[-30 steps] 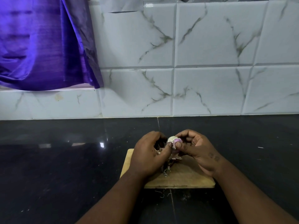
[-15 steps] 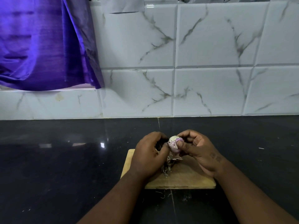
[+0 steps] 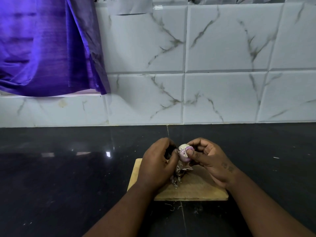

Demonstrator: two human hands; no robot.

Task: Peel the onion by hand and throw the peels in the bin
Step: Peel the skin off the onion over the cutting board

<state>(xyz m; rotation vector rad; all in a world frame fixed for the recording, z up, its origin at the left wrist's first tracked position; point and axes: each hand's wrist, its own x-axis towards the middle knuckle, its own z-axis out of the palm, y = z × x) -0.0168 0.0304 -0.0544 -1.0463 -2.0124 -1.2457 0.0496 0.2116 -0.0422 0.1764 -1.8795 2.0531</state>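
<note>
A purple cloth [image 3: 42,48] is hanging at the far left, covering the upper part of the white marbled wall tiles [image 3: 222,40]. A sheet of paper [image 3: 130,6] is sticking to the wall just right of the cloth, at the top edge. Below the tiles, the black glossy table [image 3: 68,177] is stretching across the whole width and reflecting small spots of light.

A wooden cutting board [image 3: 196,190] is lying flat on the table, a little right of the middle. The left hand [image 3: 157,165] is hovering over the board's left part, back of the hand facing up. Its fingers are curling in and its thumb tip is meeting the onion's left side, pinching the loose peels [image 3: 179,173]. These are hanging down from there in a crumpled grey-purple bunch and reaching the board. Just right of that thumb, the onion [image 3: 184,153] is being held above the far part of the board, between the two hands. It is small, its top pale and bare, its lower part purple.

The right hand [image 3: 210,161] is gripping the onion from the right, thumb lying across its front and fingers wrapping round behind it.

A few thin scraps [image 3: 171,206] are lying on the table just in front of the board's near edge. Far right, a small white speck [image 3: 276,157] is lying on the table, well apart from the board.
</note>
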